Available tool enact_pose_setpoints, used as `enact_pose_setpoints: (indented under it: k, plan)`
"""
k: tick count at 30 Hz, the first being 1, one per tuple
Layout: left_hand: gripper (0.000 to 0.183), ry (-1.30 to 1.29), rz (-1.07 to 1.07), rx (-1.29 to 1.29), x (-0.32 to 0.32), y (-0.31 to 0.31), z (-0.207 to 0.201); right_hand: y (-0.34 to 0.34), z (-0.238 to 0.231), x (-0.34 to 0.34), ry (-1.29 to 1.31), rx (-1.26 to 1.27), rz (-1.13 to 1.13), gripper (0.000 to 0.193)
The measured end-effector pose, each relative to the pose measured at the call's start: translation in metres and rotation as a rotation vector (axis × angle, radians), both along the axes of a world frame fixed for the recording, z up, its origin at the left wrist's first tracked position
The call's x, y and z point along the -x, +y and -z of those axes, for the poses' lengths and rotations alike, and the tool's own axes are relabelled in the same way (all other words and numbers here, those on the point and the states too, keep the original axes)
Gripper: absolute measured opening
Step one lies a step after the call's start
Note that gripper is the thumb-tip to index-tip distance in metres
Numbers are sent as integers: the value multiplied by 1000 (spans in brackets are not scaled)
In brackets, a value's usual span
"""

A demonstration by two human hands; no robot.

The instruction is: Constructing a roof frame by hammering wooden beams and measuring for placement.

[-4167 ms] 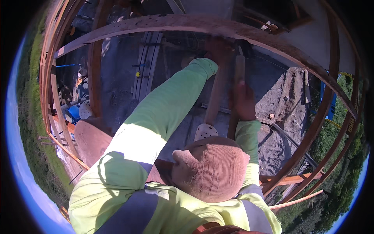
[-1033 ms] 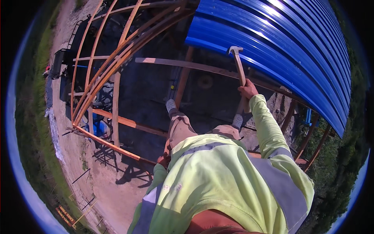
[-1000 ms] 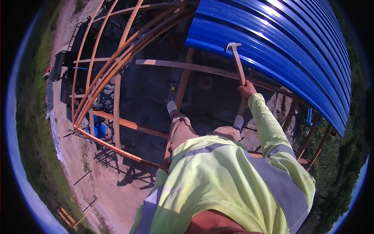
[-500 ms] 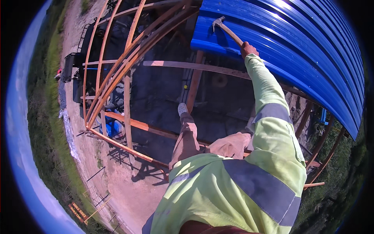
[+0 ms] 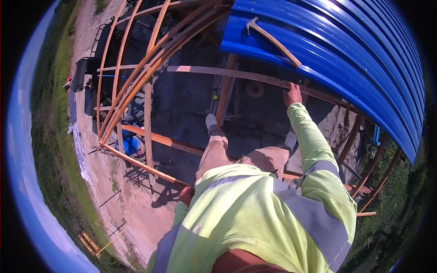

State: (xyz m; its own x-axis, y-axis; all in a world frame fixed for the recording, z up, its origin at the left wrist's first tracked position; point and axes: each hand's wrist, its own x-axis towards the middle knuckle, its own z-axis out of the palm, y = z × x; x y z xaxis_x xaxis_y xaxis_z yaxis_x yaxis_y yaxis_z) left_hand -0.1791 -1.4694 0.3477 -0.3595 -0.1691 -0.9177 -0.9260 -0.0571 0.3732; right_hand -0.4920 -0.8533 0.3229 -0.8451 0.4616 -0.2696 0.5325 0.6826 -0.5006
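A claw hammer [image 5: 274, 42] with a wooden handle lies by itself on the blue corrugated roofing sheet [image 5: 268, 25], its head up the sheet and its handle end at the lower edge. Just below that edge, my right hand [image 5: 292, 94] is closed over a wooden beam [image 5: 236, 73] that runs across under the sheet. My left hand [image 5: 186, 194], partly hidden by my shirt, is curled at a lower orange-brown beam [image 5: 143, 165] on my left side.
Several long timber rafters [image 5: 157, 61] rise at the left. Under my legs the frame opens onto the ground far below. My feet, in light shoes [image 5: 211, 120], stand among the beams. A blue drum-like thing [image 5: 132, 144] sits below at the left.
My right hand has let go of the hammer, leaving it on the roofing sheet, and has come down to the beam. My left hand has come into view at the lower left beam.
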Motion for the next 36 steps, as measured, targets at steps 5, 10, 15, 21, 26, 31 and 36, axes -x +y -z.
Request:
enact_pose_setpoints:
  k: [5,10,15,21,26,31,36]
  plan:
    - [38,76,363,151,135,95,-24,68,148,-301,-505,19,-250,20]
    - [31,109,270,60,178,138,-15,70,67,-416,-1010,378,165,24]
    - [25,234,641,115,205,179,-15,97,47,-435,-785,-143,-563,26]
    - [23,146,495,84,209,168,0,57,-87,-233,133,960,670,23]
    - [27,12,451,137,217,153,-6,14,-303,-149,677,1133,-217,64]
    - [28,9,342,124,205,138,-7,-15,-428,-123,1115,1133,-1191,42]
    - [29,100,331,140,174,131,9,-13,-458,-114,936,1081,-1577,48]
